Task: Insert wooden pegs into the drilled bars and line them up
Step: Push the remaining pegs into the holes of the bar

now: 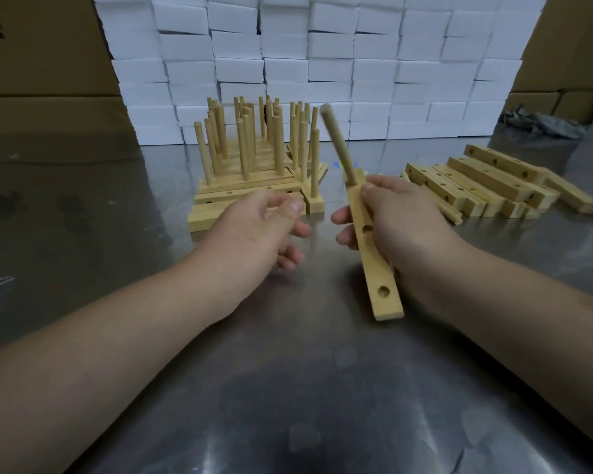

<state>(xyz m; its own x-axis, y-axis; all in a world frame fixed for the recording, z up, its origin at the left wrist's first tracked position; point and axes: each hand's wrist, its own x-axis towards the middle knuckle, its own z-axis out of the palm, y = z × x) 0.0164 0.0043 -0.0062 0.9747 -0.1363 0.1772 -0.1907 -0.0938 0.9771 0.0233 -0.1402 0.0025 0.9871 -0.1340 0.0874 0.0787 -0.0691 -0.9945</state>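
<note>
Centrally, over a steel table (288, 388), gripped in the right hand (394, 217): one drilled bar (374, 265), tilted with its near end low, thumb across the top face and fingers wrapped underneath. Standing out of its far hole, one wooden peg (338, 145), blurred, leaning up and to the left; two nearer holes unfilled. Probably held at this tilt to keep those open holes facing up and easy to reach. Just beside, not touching the bar, the left hand (271, 224), loosely curled, with nothing visible in it, likely free to fetch another peg. Farther back on the left, finished bars (254, 159) laid side by side with pegs upright, packed close, seemingly to keep the rows in line. Off to the right, well apart, a heap of empty bars (476, 186) with holes on show and a loose peg (449, 208) against its near edge, presumably stock kept within reach. Behind everything, a wall of white boxes (322, 56), flanked by cardboard cartons (42, 63).
</note>
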